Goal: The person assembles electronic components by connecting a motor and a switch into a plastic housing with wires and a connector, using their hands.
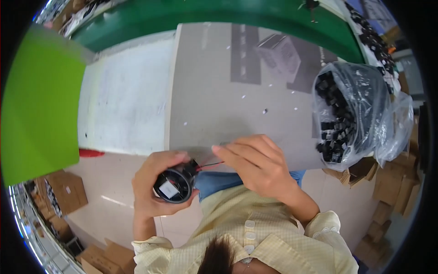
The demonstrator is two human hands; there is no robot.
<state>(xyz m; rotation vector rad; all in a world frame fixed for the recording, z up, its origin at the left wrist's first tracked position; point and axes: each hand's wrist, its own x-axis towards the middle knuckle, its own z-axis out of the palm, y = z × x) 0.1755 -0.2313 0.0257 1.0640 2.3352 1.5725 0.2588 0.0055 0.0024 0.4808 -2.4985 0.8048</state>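
Observation:
Wrapped round a black round housing is my left hand, just off the near edge of the work board. Inside the housing's open face a white rectangular label shows. From a small black block on its right side, thin red and black wires run toward my right hand. The fingers of that hand are pinched together at the wire ends; the fingertips hide exactly where the wires end.
A grey printed board covers the worktop, with small white scraps on it. At right lies a clear plastic bag of small black parts. A bright green panel stands at left, beside a white surface. Cardboard boxes sit on the floor.

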